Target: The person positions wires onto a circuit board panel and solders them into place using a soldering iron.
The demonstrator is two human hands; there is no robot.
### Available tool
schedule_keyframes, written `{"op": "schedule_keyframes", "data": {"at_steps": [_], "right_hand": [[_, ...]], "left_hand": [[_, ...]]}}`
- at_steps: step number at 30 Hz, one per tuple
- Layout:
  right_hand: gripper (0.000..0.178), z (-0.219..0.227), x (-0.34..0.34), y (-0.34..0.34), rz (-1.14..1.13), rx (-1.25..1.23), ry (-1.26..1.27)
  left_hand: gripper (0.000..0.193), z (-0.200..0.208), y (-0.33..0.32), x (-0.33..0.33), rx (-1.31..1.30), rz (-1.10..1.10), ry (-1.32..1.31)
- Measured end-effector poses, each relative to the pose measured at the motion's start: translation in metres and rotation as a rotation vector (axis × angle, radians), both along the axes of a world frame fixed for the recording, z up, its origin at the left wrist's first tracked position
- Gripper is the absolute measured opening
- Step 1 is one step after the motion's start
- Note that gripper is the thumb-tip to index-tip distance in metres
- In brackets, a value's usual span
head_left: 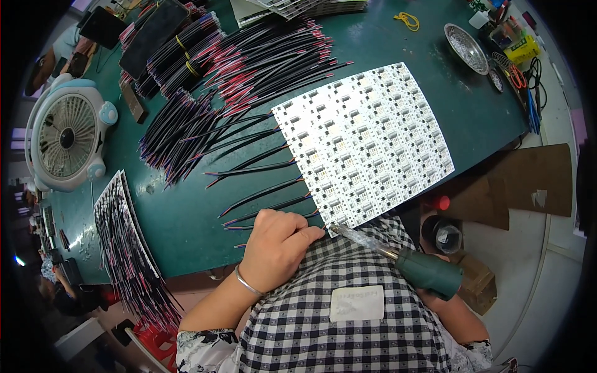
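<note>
Circuit board [370, 144]; soldering iron [429, 272] partly hides right hand [438, 301].

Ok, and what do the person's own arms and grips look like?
The left grip is ungloved, a plain silver bangle around its wrist. The right grip is mostly hidden, but bare where it shows. The left sleeve is white with a dark floral print; the right sleeve looks similar.

Panel [367, 146] at the worktop's [180, 227] near edge, wire bundles [267, 62] behind and left.
Wires [264, 168] run left from the panel; soldering iron [429, 271] at its near-left corner. Fan [66, 138] far left, wired boards [124, 217] before it; dish [466, 48] behind right.
</note>
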State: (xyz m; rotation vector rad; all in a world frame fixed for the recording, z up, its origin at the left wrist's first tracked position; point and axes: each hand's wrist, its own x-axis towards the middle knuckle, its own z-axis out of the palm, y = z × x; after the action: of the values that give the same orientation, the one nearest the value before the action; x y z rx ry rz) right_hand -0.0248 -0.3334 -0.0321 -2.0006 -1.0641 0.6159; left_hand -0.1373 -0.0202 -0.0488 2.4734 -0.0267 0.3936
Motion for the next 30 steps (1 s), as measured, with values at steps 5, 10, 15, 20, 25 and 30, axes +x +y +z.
{"op": "schedule_keyframes", "data": {"at_steps": [5,10,15,20,25,30], "right_hand": [[0.03,0.004,0.006,0.006,0.047,-0.007,-0.044],[0.047,-0.013,0.0,-0.01,-0.165,0.232,0.327],[0.063,-0.016,0.01,0.019,-0.525,0.611,0.559],[0.064,-0.015,0.026,0.026,-0.557,0.663,0.533],[0.064,-0.031,0.044,0.021,-0.501,0.689,0.662],[0.061,-0.025,0.048,0.038,-0.593,0.673,0.544]], "left_hand": [[0.029,-0.001,0.001,0.002,0.013,-0.005,0.004],[0.027,0.002,0.0,-0.001,0.014,0.007,-0.004],[0.018,0.008,-0.003,0.001,0.039,-0.017,0.055],[0.023,0.051,0.036,0.044,0.221,-0.011,-0.053],[0.026,0.042,0.113,0.165,0.413,0.216,-0.153],[0.021,0.026,0.133,0.224,0.623,0.225,0.243]]}}
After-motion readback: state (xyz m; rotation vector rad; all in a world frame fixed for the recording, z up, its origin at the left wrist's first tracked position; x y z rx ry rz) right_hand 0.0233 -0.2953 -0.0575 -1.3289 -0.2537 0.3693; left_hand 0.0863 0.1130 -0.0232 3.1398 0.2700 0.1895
